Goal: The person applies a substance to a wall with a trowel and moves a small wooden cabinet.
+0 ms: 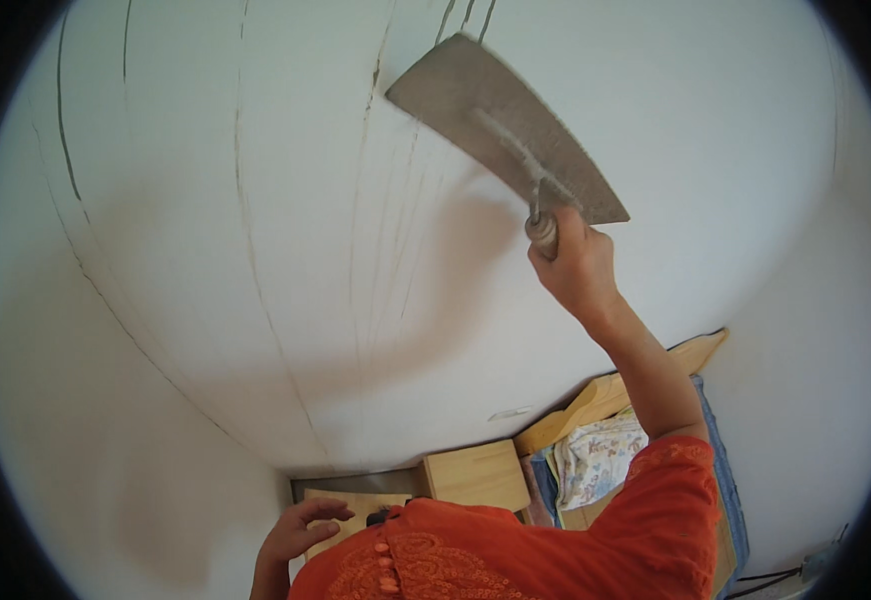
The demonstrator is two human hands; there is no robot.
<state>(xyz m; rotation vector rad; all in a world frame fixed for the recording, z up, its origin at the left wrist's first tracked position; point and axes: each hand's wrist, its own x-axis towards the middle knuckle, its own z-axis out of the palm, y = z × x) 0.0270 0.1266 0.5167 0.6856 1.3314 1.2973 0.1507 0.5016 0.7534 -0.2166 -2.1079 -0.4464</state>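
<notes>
My right hand (577, 262) is raised and wrapped round the handle of a plastering trowel (500, 120). The trowel's broad grey metal blade lies slantwise in front of the white wall (675, 110); whether it touches the wall I cannot tell. Dark vertical streaks run on the wall from the blade's upper left end to the picture's top edge. Long thin brownish lines and cracks mark the wall to the left of the trowel. Low down, close to my body, my left hand (305, 527) holds nothing that shows, its fingers loosely bent and apart.
Below, against the wall, stand a light wooden cabinet (477, 474) and a bed with a wooden headboard (595, 400) and folded floral bedding (600, 458). A wall plate (510, 412) sits above the cabinet. Dark cables (767, 578) lie at the lower right.
</notes>
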